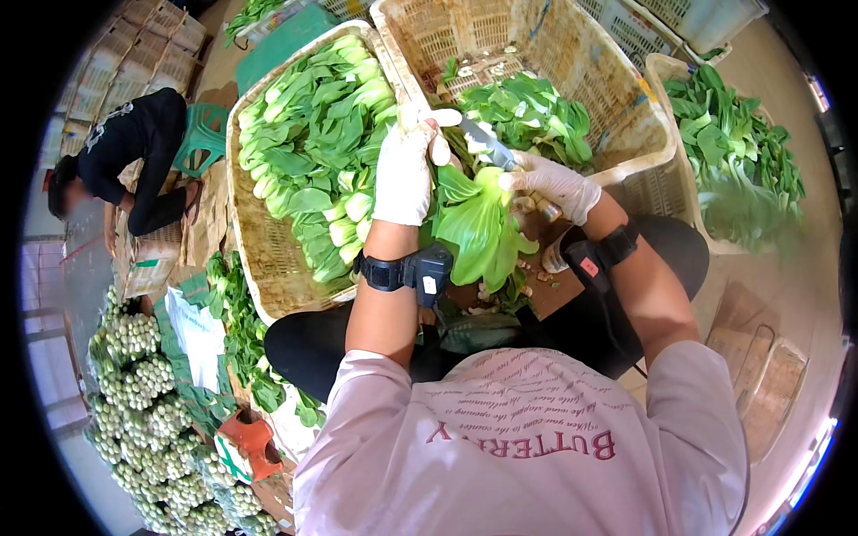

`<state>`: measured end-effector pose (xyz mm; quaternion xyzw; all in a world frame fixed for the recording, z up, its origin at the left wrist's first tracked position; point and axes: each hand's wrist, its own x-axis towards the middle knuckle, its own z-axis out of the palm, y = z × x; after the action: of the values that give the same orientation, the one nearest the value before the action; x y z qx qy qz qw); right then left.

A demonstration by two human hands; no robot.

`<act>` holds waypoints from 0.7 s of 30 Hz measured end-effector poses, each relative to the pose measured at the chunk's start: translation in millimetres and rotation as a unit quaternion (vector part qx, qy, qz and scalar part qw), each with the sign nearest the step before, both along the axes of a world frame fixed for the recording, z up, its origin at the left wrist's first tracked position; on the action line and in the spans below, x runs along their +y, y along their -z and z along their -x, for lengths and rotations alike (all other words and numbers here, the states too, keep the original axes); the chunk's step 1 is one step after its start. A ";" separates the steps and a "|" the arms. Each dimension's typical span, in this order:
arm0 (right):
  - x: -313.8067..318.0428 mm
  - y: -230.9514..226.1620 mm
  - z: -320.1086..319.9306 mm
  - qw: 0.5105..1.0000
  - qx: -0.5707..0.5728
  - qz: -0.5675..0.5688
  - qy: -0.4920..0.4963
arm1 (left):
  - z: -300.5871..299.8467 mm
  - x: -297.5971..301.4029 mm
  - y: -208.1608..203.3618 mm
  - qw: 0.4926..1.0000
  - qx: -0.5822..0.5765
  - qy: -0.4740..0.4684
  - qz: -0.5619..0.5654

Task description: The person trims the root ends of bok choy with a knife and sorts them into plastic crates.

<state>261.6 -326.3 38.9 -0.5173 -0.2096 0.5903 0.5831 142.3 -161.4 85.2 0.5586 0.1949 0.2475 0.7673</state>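
Observation:
My right hand [561, 186], in a whitish glove, is closed round a knife [488, 143]. Its grey blade slants up and left toward my other hand. A green bok choy [483, 234] hangs leaves-down between my hands, its pale base against the right fingertips. My left hand [405, 174], also gloved, has its fingers curled together near the blade tip. What lies in those fingers is hard to make out. Just left of it, a yellowish plastic crate [253, 268] is packed with rows of bok choy [313, 147].
Ahead, another crate [630, 116] holds loose leaves [532, 112]. Farther right stands a crate of bok choy [728, 147]. Trimmings [542, 268] lie below my hands. A person [134, 161] bends by a green stool [204, 134] at left. Bundled greens [143, 393] and a red stool [250, 444] sit lower left.

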 end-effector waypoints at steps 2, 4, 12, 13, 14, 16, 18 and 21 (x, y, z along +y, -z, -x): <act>-6.4 -2.5 -9.4 0.999 -0.007 0.032 -0.012 | -3.3 3.4 1.3 1.000 0.010 0.015 -0.021; -15.4 -21.0 -21.4 0.990 -0.072 0.063 0.107 | -3.3 8.4 2.7 0.998 -0.068 -0.009 0.005; -45.1 -31.4 -63.2 0.888 -0.172 -0.133 0.406 | -56.3 61.3 60.5 0.988 0.058 -0.122 -0.073; -42.5 -33.2 -62.9 0.884 -0.169 -0.148 0.410 | -46.4 56.0 56.2 0.963 0.129 -0.093 -0.217; -39.2 -35.2 -62.5 0.880 -0.167 -0.164 0.413 | -49.0 71.3 83.8 0.896 0.242 -0.119 -0.354; -40.5 -40.2 -54.5 0.891 -0.127 -0.163 0.405 | -45.4 40.6 79.1 0.804 0.263 -0.189 -0.499; -39.9 -27.5 -59.5 0.898 -0.031 -0.186 0.398 | -35.9 14.3 49.8 0.943 0.064 -0.079 -0.317; -11.0 -43.5 -25.2 0.896 -0.036 -0.178 0.406 | -6.0 -14.2 44.9 0.940 0.155 0.186 -0.241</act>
<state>286.8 -337.3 82.4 -0.4655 -0.1036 0.2360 0.8467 148.3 -175.6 40.3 0.7843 0.1389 0.0503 0.6026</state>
